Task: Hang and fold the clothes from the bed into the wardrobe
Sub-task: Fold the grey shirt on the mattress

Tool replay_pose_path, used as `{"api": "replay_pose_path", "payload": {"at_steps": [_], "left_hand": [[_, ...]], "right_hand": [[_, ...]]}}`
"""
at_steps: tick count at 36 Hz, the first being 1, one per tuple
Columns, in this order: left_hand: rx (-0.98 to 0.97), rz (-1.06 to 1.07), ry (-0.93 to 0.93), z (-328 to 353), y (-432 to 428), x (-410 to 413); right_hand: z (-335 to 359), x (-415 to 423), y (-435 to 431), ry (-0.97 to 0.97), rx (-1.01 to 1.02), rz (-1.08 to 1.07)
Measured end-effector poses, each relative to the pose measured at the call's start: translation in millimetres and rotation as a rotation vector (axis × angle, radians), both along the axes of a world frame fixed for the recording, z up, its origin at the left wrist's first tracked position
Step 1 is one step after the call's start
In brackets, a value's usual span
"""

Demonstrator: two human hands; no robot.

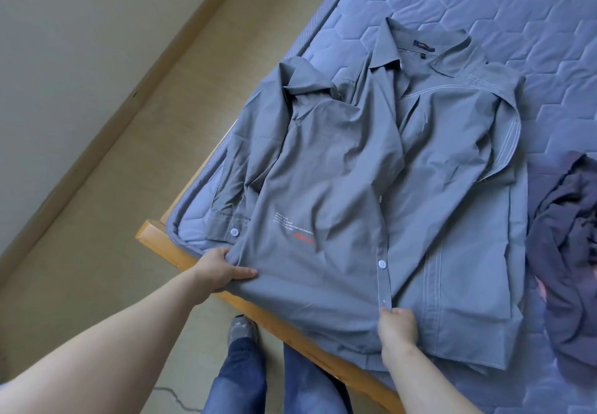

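Note:
A grey button-up shirt [371, 171] lies spread on the blue quilted mattress [517, 10], collar toward the far end, front side up, with small white and red print on its lower left panel. Its left sleeve is folded in along the mattress edge. My left hand [223, 268] pinches the shirt's lower left hem corner at the bed's edge. My right hand [399, 320] grips the bottom of the button placket at the hem. A crumpled dark navy garment [568, 245] lies on the mattress to the right of the shirt.
The wooden bed frame [258, 312] runs diagonally under the shirt's hem. My jeans-clad legs and a grey shoe [242, 329] stand against it on the beige floor. A pale wall with a skirting board [106, 142] runs along the left. No wardrobe is in view.

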State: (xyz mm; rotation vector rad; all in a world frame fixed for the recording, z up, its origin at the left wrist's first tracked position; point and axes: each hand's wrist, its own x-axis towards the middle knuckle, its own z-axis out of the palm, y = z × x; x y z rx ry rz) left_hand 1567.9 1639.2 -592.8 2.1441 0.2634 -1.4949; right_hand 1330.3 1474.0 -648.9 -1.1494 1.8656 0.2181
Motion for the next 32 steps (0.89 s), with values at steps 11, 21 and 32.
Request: {"api": "replay_pose_path", "payload": {"at_steps": [11, 21, 32], "left_hand": [[-0.056, 0.294, -0.067, -4, 40, -7], [0.27, -0.076, -0.357, -4, 49, -22], [-0.031, -0.551, -0.418, 3, -69, -95]], "right_hand": [[6, 3, 31, -0.045, -0.022, 0.065], [23, -25, 66, -0.133, 0.032, -0.077], [59, -66, 8, 0.095, -0.239, 0.365]]}}
